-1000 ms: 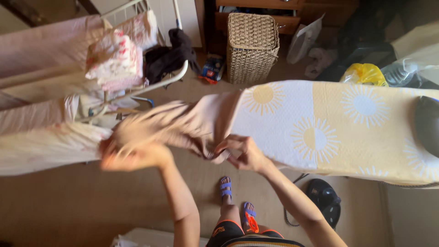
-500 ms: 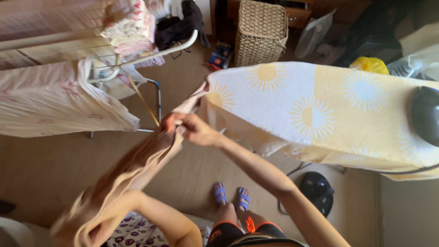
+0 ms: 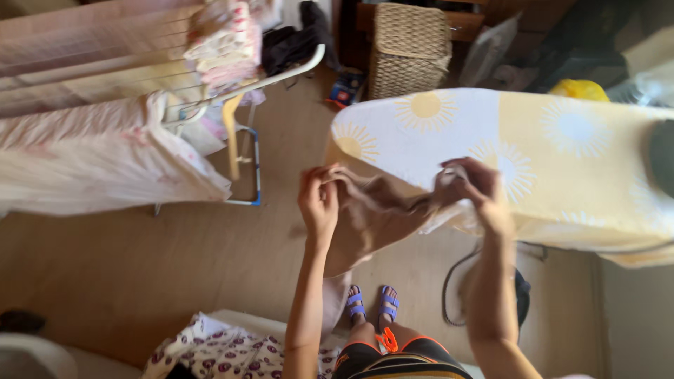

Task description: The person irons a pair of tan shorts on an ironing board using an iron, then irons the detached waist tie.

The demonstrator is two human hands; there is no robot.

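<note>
The beige cloth (image 3: 372,210), bunched at lower left half a second ago, is now stretched between the left hand (image 3: 319,200) and right hand (image 3: 481,189), fingers clenched on its corners, near the ironing board (image 3: 583,161).

Warm light falls across a tan floor (image 3: 126,260) where a white drying rack (image 3: 232,95) draped with pale pink laundry stands at the left, a woven wicker basket (image 3: 409,49) sits against dark wooden furniture (image 3: 484,14) at the top, and a sun-patterned ironing board (image 3: 562,161) fills the right.
</note>
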